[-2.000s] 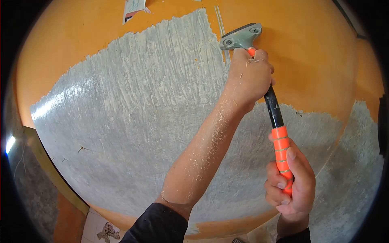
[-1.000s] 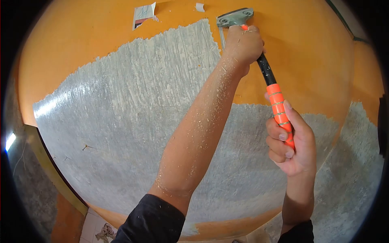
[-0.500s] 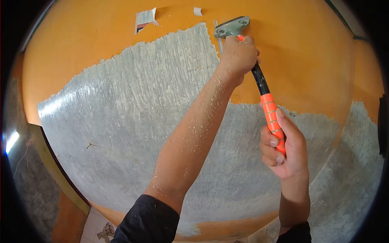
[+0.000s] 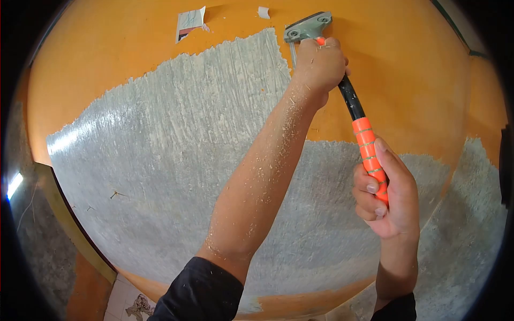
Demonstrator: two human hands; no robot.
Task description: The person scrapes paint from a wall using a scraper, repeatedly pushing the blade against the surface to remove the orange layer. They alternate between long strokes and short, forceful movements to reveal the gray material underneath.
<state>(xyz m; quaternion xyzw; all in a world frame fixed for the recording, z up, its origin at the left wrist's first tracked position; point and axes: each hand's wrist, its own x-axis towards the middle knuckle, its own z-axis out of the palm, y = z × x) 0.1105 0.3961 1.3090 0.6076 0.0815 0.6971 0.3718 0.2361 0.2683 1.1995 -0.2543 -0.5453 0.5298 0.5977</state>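
A long-handled scraper [image 4: 352, 99] with a grey metal head [image 4: 309, 27] lies slantwise against the orange painted wall [image 4: 396, 80]. My left hand [image 4: 320, 67] is closed around the neck just below the head, and pale flakes dot its wrist and forearm. Lower down, my right hand [image 4: 388, 192] wraps the orange, green-ringed grip near its end. The head sits beside the top right corner of a bare grey patch [image 4: 214, 96], with a narrow scraped strip under its left end. The blade's edge itself is hard to make out.
Torn paper [image 4: 190, 24] and a small white scrap [image 4: 263, 12] cling to the upper wall. A nail-like bit [image 4: 116, 193] sticks out of the grey area at left. A crumpled dark-patterned thing [image 4: 140, 307] lies on the pale tiled floor [image 4: 119, 299].
The scraper head has shifted slightly up the wall, both hands moving with it. My right hand and the grip sit a little farther right. The view has tilted slightly.
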